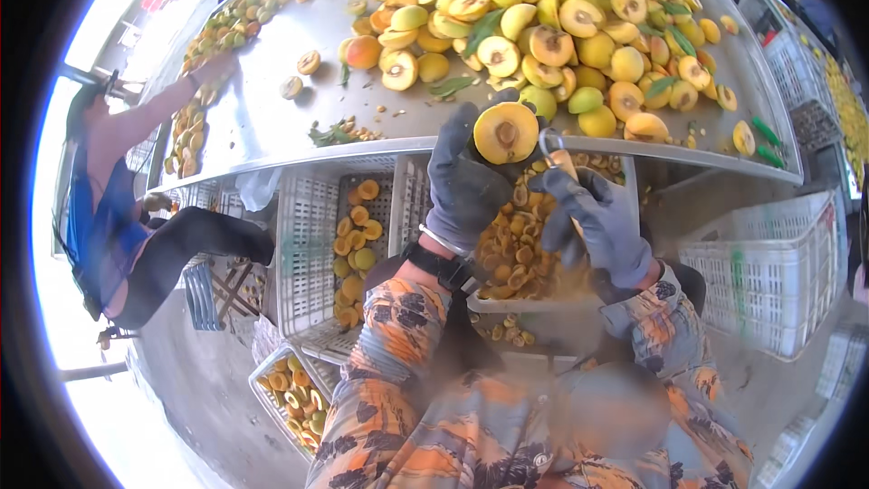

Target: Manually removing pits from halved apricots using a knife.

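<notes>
My left hand (468,183), in a grey glove, holds a halved yellow peach (506,133) with its cut face and brown centre turned up towards me. In my gloved right hand (601,214) is a pitting tool with a wooden handle (565,161) and a curved metal loop (551,142). The loop stands just right of the fruit, apart from its cut face. Both hands are over the near edge of a metal table (380,147). Below them sits a container of fruit pieces (519,251), partly hidden by my hands.
A large heap of halved peaches (543,41) with leaves lies on the table. Two green-handled tools (768,142) rest at its right. Plastic crates stand left (309,251) and right (767,265); a smaller crate (268,387) holds fruit halves. Another person's arm (159,105) reaches over fruit at left.
</notes>
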Available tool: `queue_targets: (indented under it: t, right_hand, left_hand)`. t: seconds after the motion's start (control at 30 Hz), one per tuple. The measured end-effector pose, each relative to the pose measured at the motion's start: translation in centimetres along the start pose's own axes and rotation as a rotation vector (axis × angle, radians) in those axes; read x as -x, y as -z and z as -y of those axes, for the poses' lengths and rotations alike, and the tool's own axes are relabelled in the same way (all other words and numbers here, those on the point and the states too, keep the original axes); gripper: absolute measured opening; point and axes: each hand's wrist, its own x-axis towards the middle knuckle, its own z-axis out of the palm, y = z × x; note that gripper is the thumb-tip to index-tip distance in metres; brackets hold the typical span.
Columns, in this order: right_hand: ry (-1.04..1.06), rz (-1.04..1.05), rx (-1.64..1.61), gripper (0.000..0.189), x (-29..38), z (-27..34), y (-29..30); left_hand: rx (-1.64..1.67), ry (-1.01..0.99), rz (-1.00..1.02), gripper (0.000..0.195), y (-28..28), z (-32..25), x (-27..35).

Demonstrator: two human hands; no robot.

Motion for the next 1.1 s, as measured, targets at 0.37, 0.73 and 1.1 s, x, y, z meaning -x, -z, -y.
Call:
queue_targets:
  t: [0.37,0.73,1.1]
  right_hand:
    - [0.132,-0.014,0.101,0.028,-0.8,-1.6,1.4]
    - [0.307,-0.095,0.266,0.022,-0.8,-3.5,1.9]
    - [0.641,-0.138,0.518,0.024,-2.2,-4.9,3.1]
  left_hand:
    - [-0.515,0.005,0.01,0.083,-2.6,3.2,0.2]
    - [-0.565,-0.107,-0.086,0.074,-3.8,4.9,0.1]
    - [-0.502,-0.098,-0.146,0.066,-4.7,5.0,0.6]
